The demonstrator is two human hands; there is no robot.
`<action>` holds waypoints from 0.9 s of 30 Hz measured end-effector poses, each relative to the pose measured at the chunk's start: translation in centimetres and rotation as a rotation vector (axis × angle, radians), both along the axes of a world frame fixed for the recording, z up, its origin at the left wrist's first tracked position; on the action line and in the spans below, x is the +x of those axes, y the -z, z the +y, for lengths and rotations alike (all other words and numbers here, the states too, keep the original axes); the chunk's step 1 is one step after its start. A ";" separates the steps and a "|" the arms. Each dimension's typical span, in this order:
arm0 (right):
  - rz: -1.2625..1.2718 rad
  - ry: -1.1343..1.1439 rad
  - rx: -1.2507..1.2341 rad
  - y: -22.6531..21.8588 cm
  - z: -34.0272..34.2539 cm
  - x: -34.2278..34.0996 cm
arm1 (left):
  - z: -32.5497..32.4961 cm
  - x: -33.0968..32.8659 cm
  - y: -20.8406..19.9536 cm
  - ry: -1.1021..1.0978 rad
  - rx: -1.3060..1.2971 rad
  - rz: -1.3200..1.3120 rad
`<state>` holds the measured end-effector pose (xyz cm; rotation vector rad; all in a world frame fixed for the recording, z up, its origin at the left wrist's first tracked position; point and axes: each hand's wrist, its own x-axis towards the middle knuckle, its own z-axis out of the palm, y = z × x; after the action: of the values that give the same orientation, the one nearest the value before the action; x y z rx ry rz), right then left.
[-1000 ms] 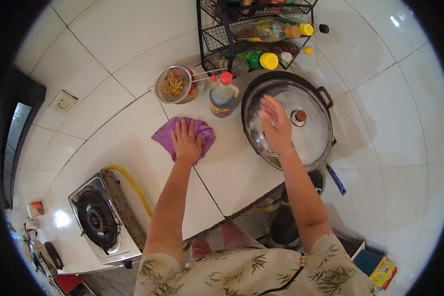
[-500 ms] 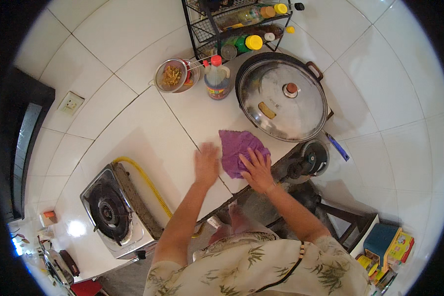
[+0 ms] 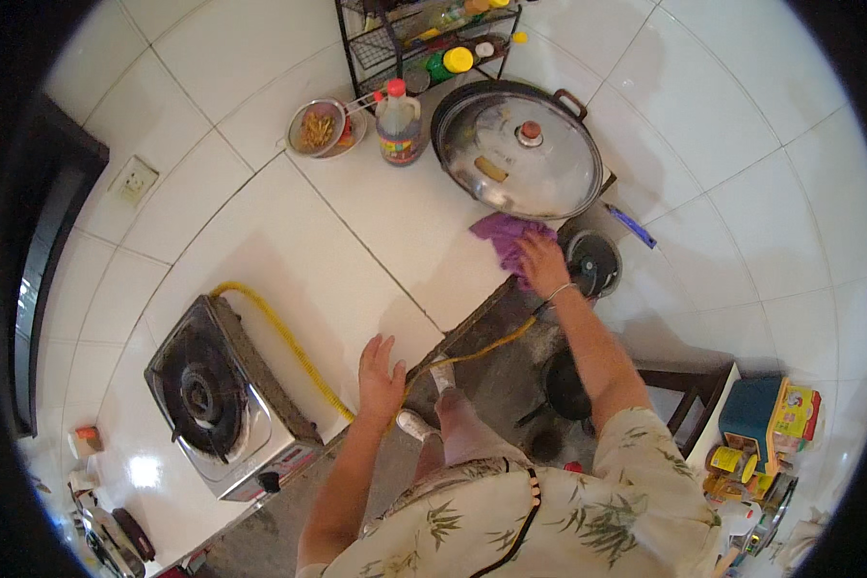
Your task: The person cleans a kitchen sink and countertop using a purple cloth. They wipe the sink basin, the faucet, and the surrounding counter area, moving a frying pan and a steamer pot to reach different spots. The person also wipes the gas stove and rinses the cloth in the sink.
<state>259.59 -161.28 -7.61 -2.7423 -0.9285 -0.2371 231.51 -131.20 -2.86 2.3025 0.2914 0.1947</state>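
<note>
We observe 2 bare hands over a white tiled counter (image 3: 260, 222). The right hand (image 3: 543, 264) lies palm down on a purple cloth (image 3: 507, 237) at the counter's near edge, fingers spread and slightly curled onto the fabric; we cannot tell whether they pinch it or only press it. The cloth is bunched, lying on the counter just in front of a large wok (image 3: 520, 159) covered by a domed metal lid (image 3: 515, 164) with a small knob. The wrist carries a thin bracelet.

The left hand (image 3: 380, 374) rests at the counter's front edge, well apart from the cloth, fingers open and extended, holding nothing. Just beside it runs a yellow gas hose (image 3: 289, 342), which leads to a single-burner gas stove (image 3: 212, 400) on the left part of the counter.

At the back of the counter we note a bottle with a red cap (image 3: 398, 120), a metal strainer (image 3: 320, 127) holding yellowish food beside it, and a black wire rack (image 3: 424, 43) carrying bottles and jars. A wall socket (image 3: 133, 179) sits on the tiled wall to the left.
</note>
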 end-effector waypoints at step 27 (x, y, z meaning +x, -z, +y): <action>0.131 0.015 0.184 -1.9 14.3 -6.6 | 3.8 -6.5 -2.9 -0.094 -0.061 -0.001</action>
<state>253.02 -146.93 -5.71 -2.5625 -0.8087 -0.1363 225.02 -127.39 0.05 2.2303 0.3999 0.2306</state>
